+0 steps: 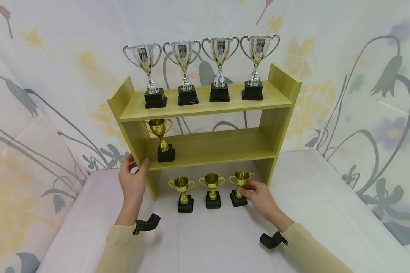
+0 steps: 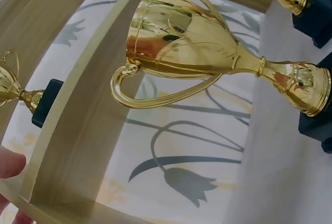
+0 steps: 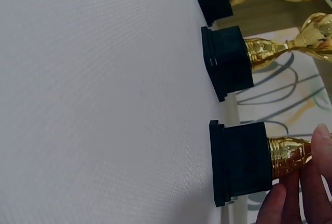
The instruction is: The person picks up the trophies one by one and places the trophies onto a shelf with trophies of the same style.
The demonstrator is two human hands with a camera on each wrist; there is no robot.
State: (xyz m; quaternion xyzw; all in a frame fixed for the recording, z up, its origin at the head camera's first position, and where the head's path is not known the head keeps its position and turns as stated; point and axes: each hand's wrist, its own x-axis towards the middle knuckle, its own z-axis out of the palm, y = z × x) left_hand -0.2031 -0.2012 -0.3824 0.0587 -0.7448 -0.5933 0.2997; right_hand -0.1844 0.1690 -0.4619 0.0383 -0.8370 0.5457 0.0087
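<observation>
1. Nearest: two beige sleeves [image 1: 314, 248], cut off at frame bottom, on the surface side of the wooden shelf [image 1: 218, 146]; a black wrist mount [image 1: 147, 223] sits at each cuff.
2. Right hand [image 1: 263, 197], before the shelf's right end: fingers narrowed, pinching the stem of the held gold trophy [image 1: 240, 182]. Slim stem probably offers a surer hold than the bowl. Fingers partly cover it; cannot tell whether its base rests on the surface [image 1: 205, 242].
3. Two more gold trophies [image 1: 212, 189] upright, just before the shelf, left of the held one; spaced apart, presumably for finger room.
4. Left hand [image 1: 133, 182] at the shelf's left side: thumb in front, fingers wrapped behind the panel, likely bracing it. Fingertips hidden.
5. Another gold trophy [image 1: 164, 142] upright on the shelf's middle board, left end; top board hides part of its rim.
6. Four silver trophies [image 1: 220, 68] along the shelf's top board, spread so handles clear.
7. Behind the shelf: floral backdrop [image 1: 328, 76], cropped.
</observation>
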